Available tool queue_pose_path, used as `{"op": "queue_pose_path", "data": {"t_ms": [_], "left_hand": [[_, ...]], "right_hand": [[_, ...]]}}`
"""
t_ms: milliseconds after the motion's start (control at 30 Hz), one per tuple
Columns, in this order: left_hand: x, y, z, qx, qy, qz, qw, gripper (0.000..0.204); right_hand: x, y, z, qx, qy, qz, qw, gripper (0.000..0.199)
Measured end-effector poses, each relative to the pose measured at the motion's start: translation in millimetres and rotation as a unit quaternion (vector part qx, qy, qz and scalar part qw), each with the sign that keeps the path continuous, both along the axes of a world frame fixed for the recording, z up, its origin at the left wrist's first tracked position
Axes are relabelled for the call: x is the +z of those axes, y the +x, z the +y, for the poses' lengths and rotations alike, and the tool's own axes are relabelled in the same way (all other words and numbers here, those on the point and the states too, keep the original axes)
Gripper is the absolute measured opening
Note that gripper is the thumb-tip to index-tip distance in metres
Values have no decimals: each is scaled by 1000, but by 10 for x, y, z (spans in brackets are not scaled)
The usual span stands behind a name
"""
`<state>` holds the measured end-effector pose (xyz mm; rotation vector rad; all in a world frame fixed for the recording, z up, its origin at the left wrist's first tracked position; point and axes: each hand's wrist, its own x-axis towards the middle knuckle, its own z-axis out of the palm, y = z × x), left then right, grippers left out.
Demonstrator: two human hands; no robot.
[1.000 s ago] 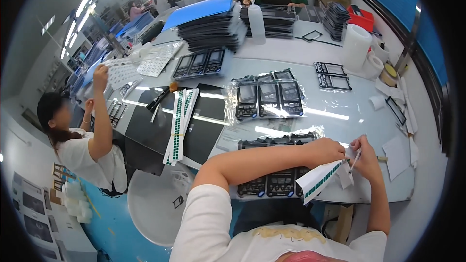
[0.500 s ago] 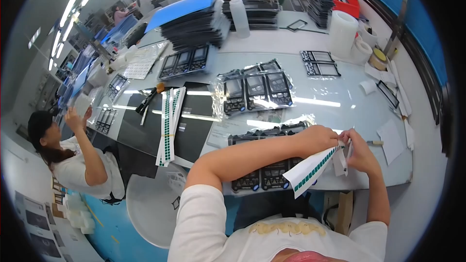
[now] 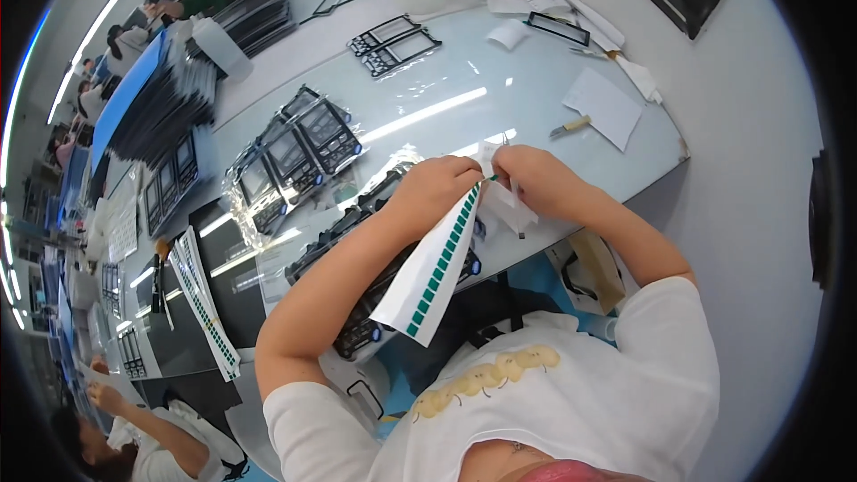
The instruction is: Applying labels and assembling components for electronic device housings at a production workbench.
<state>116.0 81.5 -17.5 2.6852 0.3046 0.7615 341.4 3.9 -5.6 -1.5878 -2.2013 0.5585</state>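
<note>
My left hand [image 3: 437, 192] is closed, pinching the upper end of a long white strip with a row of small green stickers [image 3: 437, 277], which slants down toward my chest. Close beside it, my right hand [image 3: 540, 180] is also closed, its fingertips at the same end of the strip. A thin tool that looks like tweezers pokes out above and below those fingers; its middle is hidden. Loose white paper [image 3: 511, 211] hangs under my right hand. Beneath my left forearm lies a row of black frames [image 3: 357, 335], partly covered.
Bagged black frames [image 3: 299, 156] lie left of centre, with more frames [image 3: 393, 43] beyond. Further sticker strips [image 3: 203, 308] rest on a dark sheet. A yellow-handled craft knife [image 3: 571, 127] lies by white paper [image 3: 609, 107]. Two co-workers sit opposite and at left.
My view has turned to the right and the table appears rotated. Both hands stay together at the strip's end, the right hand's fingers now closer in to it.
</note>
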Motion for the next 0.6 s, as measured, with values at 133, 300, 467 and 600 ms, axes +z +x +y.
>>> {"op": "queue_pose_path", "data": {"t_ms": [133, 300, 467, 600], "left_hand": [[-66, -2, -24, -4, 19, -20, 1000, 14], [-28, 23, -26, 4, 31, -48, 998, 14], [62, 81, 41, 34, 28, -109, 993, 20], [174, -14, -91, 201, -364, -59, 907, 22]], "right_hand": [[-6, 401, 303, -52, 259, -2, 964, 16], [225, 1191, 910, -122, 172, -12, 977, 25], [134, 1595, 1198, -174, 72, -171, 967, 51], [521, 796, 1006, -182, 50, -108, 976, 52]]}}
